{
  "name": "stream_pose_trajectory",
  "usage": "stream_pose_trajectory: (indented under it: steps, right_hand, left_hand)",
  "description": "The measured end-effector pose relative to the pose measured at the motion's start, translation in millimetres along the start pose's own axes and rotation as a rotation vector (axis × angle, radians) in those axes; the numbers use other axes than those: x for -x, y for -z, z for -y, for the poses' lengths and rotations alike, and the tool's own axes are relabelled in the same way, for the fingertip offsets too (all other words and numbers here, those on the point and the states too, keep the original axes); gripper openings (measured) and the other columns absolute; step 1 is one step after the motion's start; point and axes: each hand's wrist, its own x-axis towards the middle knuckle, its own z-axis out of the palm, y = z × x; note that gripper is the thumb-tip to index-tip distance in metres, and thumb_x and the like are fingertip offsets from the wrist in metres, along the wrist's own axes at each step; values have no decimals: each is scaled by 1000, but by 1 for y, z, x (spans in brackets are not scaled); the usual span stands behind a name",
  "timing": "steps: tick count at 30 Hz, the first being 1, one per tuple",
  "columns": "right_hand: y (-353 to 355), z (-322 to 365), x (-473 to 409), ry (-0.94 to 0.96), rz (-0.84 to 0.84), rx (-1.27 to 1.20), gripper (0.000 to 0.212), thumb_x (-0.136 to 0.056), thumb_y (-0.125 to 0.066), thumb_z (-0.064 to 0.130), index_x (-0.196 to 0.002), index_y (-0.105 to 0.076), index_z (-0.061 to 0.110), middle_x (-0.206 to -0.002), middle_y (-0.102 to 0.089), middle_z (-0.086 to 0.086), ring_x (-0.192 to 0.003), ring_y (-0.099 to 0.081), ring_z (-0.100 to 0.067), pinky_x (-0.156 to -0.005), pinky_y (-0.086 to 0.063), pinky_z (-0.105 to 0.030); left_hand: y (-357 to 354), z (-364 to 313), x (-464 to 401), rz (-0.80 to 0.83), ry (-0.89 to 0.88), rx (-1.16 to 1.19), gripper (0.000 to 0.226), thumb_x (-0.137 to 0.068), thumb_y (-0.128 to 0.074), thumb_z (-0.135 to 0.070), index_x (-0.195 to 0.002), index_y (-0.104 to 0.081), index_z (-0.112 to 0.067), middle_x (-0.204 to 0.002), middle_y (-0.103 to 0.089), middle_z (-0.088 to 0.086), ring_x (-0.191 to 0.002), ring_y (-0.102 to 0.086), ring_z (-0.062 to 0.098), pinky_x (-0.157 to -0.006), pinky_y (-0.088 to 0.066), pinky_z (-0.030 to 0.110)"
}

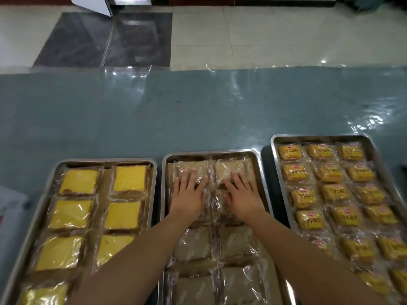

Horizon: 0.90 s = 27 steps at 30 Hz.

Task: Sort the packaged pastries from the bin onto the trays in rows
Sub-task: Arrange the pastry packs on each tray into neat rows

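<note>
Head view, hands: we've got our left hand (191, 190) and right hand (240, 192) flat on the brown pastries (193, 245) in the middle tray (259, 172), fingers straight and spread a bit, gripping nothing.

Why: looks like we're pressing the packs level so the two columns sit tidy.

Pastries vs fingers: wrappers lie right under our fingertips, far end of the tray.

Neighbours: yellow cakes (78, 181) on the left tray (44, 194), small buns (330, 192) in rows on the right tray (374, 148).

Bin: not in view.
</note>
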Motion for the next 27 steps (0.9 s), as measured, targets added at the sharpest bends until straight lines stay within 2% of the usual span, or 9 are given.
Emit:
stream_pose_trajectory:
  steps: [5,8,13,18,21,24,27]
  right_hand:
    - [5,1,6,18,-27,-15,59,-107,-26,46,-161,-5,34,-168,16,-1,-152,24,-24,-125,6,-48]
    - [2,4,21,42,-85,1,59,-107,-24,45,-161,-3,33,-168,16,-1,-151,26,-22,-124,12,-45]
    - [-15,12,49,70,-53,-13,58,-103,-11,53,-158,2,40,-165,23,2,-149,30,-21,-121,16,-44]
    - [-28,4,59,104,-1,33,58,-106,-17,51,-159,-1,36,-167,19,1,-150,26,-23,-121,16,-44]
    - [-29,-2,59,106,-4,34,57,-106,-19,50,-160,-6,36,-168,16,2,-151,24,-20,-121,16,-42]
    - [-29,-6,58,99,0,32,57,-106,-20,50,-159,-7,37,-168,15,4,-151,24,-19,-124,11,-45]
    - [-28,-8,58,104,17,24,57,-106,-20,51,-160,-7,37,-168,16,4,-151,24,-19,-125,9,-46]
  left_hand:
    - [2,5,9,-63,-14,2,57,-108,-10,-48,-161,3,-36,-165,27,5,-148,35,25,-124,11,50]
    - [1,2,34,-97,27,1,57,-108,-5,-49,-160,9,-31,-166,26,6,-148,35,24,-125,8,49]
    - [-14,-12,73,-35,87,17,57,-107,-5,-48,-160,10,-32,-163,33,6,-145,40,24,-124,10,50]
    - [-29,-25,81,11,78,-10,62,-99,7,-53,-158,11,-35,-161,34,5,-145,40,25,-122,16,51]
    - [-33,-27,78,2,72,-1,62,-100,6,-54,-159,9,-35,-162,32,4,-144,41,24,-121,19,49]
    - [-35,-29,77,3,75,3,67,-96,11,-56,-159,8,-34,-164,29,4,-145,39,24,-122,16,51]
    - [-32,-31,74,16,73,10,63,-99,5,-55,-159,10,-34,-163,30,4,-145,40,25,-122,15,51]
